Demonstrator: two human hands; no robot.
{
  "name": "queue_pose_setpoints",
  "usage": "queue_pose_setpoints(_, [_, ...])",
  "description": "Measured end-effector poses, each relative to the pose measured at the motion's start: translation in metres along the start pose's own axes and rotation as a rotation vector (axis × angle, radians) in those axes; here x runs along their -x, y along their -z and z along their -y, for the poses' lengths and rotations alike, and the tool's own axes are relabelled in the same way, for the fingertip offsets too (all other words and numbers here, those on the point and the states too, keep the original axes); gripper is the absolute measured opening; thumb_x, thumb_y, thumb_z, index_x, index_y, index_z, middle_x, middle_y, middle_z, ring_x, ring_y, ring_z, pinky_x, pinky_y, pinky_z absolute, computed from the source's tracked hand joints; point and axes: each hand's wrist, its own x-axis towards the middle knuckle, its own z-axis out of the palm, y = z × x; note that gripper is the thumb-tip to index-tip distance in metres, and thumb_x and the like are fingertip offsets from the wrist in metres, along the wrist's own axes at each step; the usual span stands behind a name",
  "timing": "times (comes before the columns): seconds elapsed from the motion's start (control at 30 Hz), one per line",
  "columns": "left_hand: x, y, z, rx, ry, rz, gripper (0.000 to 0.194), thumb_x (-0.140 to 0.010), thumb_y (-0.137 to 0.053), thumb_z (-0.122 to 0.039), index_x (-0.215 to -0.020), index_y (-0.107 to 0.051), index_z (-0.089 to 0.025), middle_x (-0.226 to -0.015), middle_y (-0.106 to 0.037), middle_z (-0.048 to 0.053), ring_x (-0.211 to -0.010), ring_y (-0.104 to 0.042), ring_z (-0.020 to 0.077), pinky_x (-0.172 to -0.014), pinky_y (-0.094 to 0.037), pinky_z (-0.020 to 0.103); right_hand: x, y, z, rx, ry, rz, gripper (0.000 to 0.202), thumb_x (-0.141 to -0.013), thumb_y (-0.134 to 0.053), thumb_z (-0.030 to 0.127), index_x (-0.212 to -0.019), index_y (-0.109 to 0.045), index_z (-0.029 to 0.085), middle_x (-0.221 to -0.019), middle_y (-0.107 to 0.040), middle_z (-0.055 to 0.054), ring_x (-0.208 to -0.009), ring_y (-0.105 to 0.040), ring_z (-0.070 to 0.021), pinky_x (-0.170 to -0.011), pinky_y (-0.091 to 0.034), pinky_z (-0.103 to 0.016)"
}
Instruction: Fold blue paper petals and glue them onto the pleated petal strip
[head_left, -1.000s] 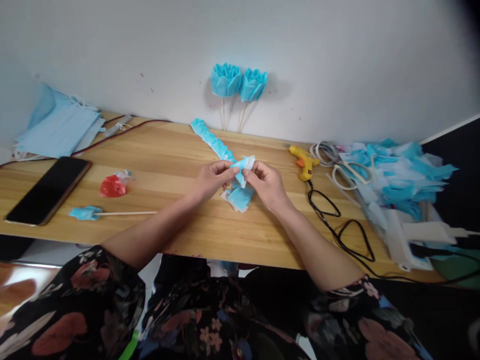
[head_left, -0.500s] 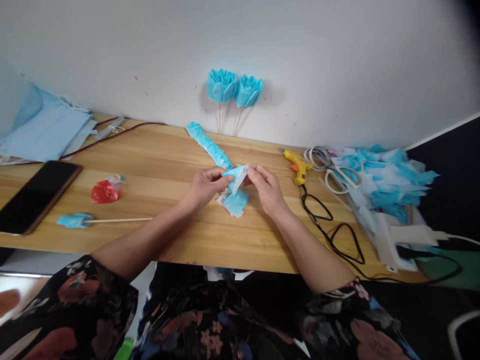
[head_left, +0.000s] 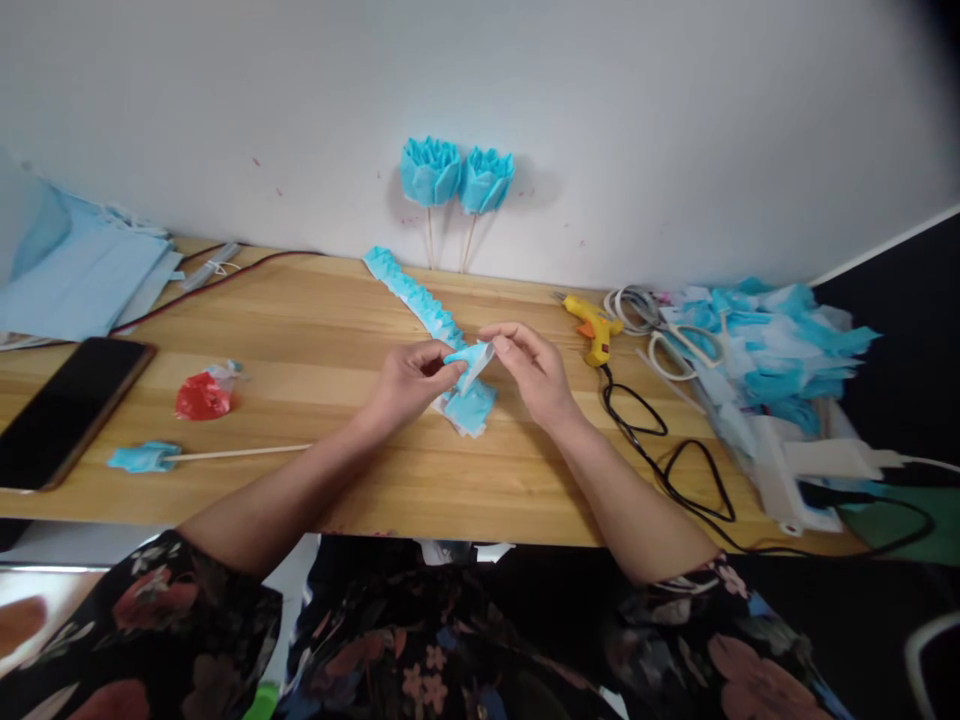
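Between thumb and fingers, my left hand (head_left: 412, 385) pinches a small blue-and-white fabric piece (head_left: 474, 362), part of it folded over to its white side. My right hand (head_left: 529, 370) has its thumb and fingertips closed at the piece's right corner. Just below lie more flat blue pieces (head_left: 471, 408) on the table. A row of overlapping folded blue petals (head_left: 416, 295) runs from the hands toward the wall. Two finished blue fabric flowers (head_left: 430, 172) on thin sticks lean against the wall.
A yellow glue gun (head_left: 594, 328) with a black cable, scissors (head_left: 686, 350), a heap of blue-white scraps (head_left: 780, 345) and a white power strip (head_left: 784, 475) are at right. At left lie face masks (head_left: 82, 265), a phone (head_left: 67, 410), a red wrapper (head_left: 206, 395) and a blue-tipped stick (head_left: 232, 453).
The view has shifted slightly. My right index finger has lifted and moved a little left over the corner of the fabric piece; my left hand keeps its pinch.
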Motion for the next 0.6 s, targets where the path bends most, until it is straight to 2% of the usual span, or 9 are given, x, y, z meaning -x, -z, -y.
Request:
queue_pose_setpoints(0.2, [0.001,-0.002,0.004,-0.023,-0.028,0.018,0.02,-0.076,-0.072,-0.034,-0.065,-0.067,-0.017,-0.063,-0.062,0.0,-0.058,-0.052,0.0103,-0.056,-0.041,0.023,0.0,0.001,0.004,0.088,0.098,0.007,0.025,-0.093,-0.065,0.05,-0.088,-0.072,0.026,-0.101,-0.076,-0.003,-0.098,-0.069,-0.0208,-0.093,-0.054,-0.038])
queue_pose_setpoints(0.37, [0.0,0.0,0.002,-0.009,0.019,0.002,0.022,-0.074,-0.074,-0.035,-0.063,-0.067,-0.017,-0.059,-0.06,0.0,-0.055,-0.05,0.0097,-0.053,-0.038,0.022,-0.003,0.007,0.002,0.012,0.131,-0.031,0.039,-0.1,-0.05,0.056,-0.123,-0.067,0.028,-0.117,-0.076,-0.004,-0.11,-0.069,-0.0202,-0.099,-0.052,-0.037])
queue_pose_setpoints(0.43, [-0.002,0.002,0.0,0.026,0.036,-0.045,0.024,-0.074,-0.075,-0.035,-0.061,-0.065,-0.018,-0.057,-0.058,-0.001,-0.054,-0.048,0.0093,-0.053,-0.037,0.022,-0.011,0.021,-0.002,0.122,0.151,-0.099,0.041,-0.102,-0.046,0.057,-0.124,-0.067,0.028,-0.116,-0.076,-0.005,-0.11,-0.069,-0.0206,-0.1,-0.051,-0.037])
queue_pose_setpoints(0.53, [-0.004,0.006,-0.001,0.072,0.045,-0.103,0.029,-0.076,-0.075,-0.035,-0.057,-0.062,-0.018,-0.055,-0.056,-0.001,-0.054,-0.047,0.0089,-0.055,-0.039,0.022,-0.024,0.059,-0.009,0.504,0.128,-0.311,0.037,-0.103,-0.043,0.05,-0.107,-0.071,0.025,-0.108,-0.077,-0.007,-0.105,-0.068,-0.0232,-0.098,-0.049,-0.038])
queue_pose_setpoints(0.6, [-0.005,0.009,0.0,0.104,0.058,-0.117,0.03,-0.077,-0.074,-0.036,-0.057,-0.061,-0.018,-0.055,-0.056,-0.001,-0.054,-0.047,0.0086,-0.056,-0.04,0.023,-0.029,0.09,-0.013,0.786,0.009,-0.448,0.033,-0.101,-0.046,0.041,-0.101,-0.072,0.021,-0.105,-0.077,-0.01,-0.103,-0.067,-0.0261,-0.097,-0.048,-0.039])
